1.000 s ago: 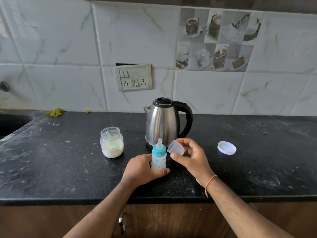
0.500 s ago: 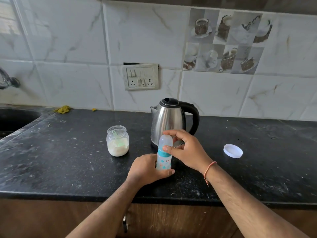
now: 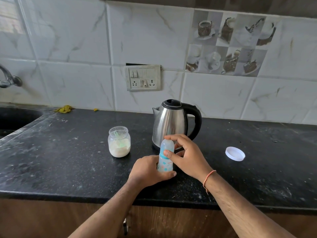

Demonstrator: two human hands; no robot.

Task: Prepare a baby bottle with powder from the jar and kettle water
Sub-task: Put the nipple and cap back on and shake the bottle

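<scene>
The baby bottle (image 3: 165, 164) stands upright on the counter (image 3: 68, 160) just in front of the kettle (image 3: 171, 122). The left hand (image 3: 148, 170) is wrapped around its base, and the right hand (image 3: 186, 154) pinches the clear cap (image 3: 167, 146) on top. Pressing the cap off-centre could tip the light bottle. The open powder jar (image 3: 119, 141) nearby could be knocked over by a stray elbow.

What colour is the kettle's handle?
Black, on the steel kettle; its handle shows clearly in the head view.
</scene>
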